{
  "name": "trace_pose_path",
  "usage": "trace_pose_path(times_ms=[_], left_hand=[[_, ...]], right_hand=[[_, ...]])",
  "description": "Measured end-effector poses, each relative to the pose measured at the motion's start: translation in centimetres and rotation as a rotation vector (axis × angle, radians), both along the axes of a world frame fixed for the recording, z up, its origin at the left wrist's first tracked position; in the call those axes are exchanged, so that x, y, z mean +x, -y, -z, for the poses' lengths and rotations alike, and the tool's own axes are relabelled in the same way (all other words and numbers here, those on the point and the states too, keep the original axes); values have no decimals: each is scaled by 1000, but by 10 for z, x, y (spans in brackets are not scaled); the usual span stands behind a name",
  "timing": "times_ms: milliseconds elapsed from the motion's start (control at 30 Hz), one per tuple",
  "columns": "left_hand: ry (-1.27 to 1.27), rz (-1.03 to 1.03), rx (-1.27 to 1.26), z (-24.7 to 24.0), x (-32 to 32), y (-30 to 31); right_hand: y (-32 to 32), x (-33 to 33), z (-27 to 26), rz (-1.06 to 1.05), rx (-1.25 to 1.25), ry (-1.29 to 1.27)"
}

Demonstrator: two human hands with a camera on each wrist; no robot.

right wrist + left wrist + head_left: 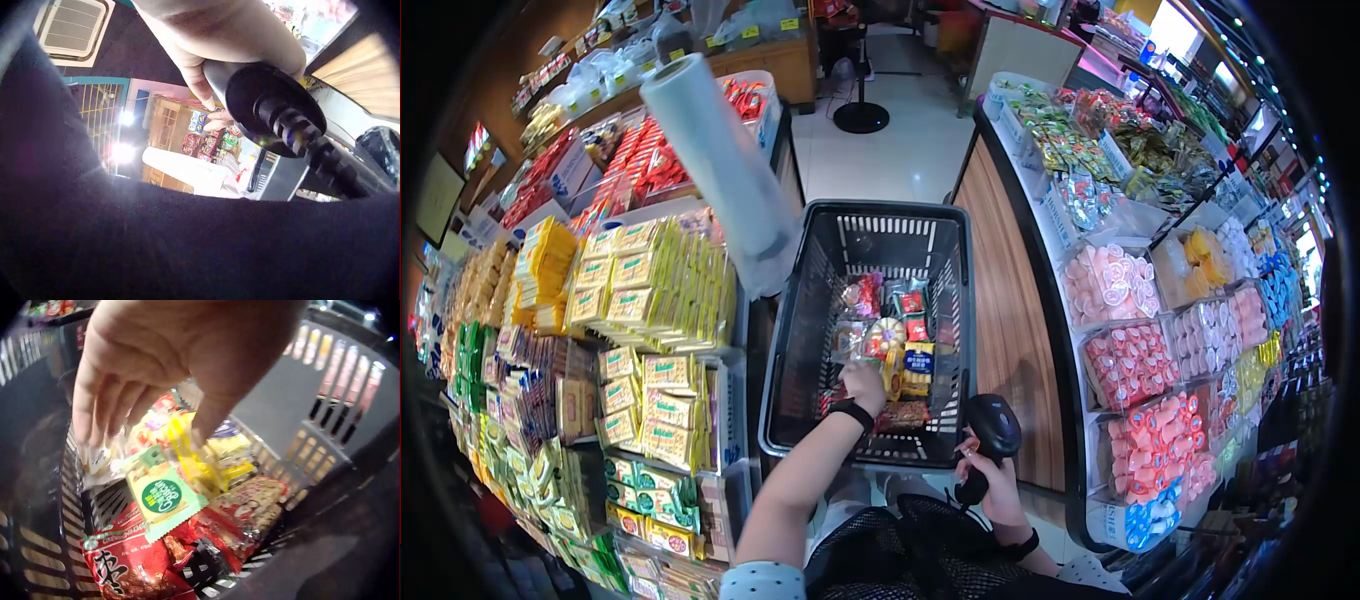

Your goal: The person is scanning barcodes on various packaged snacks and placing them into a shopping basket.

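Inside a black basket (785, 400), my left hand (863, 385) hangs low over wrapped snacks. The left wrist view has the left hand (181, 356) with its fingers pointing down, spread from the thumb, above a pale green biscuit packet (164, 495). Around that packet lie a red packet (134, 556) and a yellow one (194, 462); whether the thumb touches the yellow one is unclear. Beside the basket's near right corner, my right hand (1000, 490) grips a black handheld device (994, 425). In the right wrist view, fingers curl round its handle, with a black coiled cord (312, 140) below.
Shelves of packed snacks (650, 280) stand on the left, and a counter with bagged sweets (1135, 365) on the right. A tall clear plastic roll (720, 160) leans near the basket's left edge. Beyond lies a tiled floor (900, 130) with a round black stand base (861, 117).
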State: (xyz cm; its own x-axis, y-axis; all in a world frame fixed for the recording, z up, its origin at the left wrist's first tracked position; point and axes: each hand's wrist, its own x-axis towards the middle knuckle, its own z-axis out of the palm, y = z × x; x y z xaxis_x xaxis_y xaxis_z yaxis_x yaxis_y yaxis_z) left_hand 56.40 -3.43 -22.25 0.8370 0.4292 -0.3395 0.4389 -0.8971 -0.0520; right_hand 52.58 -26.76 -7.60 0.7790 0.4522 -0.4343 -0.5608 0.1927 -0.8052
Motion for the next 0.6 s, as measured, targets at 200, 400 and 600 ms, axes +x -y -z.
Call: trace_pose_path(times_ms=[200,400,600], left_hand=[[-101,-310,-308,68,9,-5],[-19,-410,-401,69,9,-25],[304,-409,-917,-31,5,-59]], right_hand=[[24,18,11,70,-12,19],[30,47,25,175,-13,-68],[7,66,7,35,51,-27]])
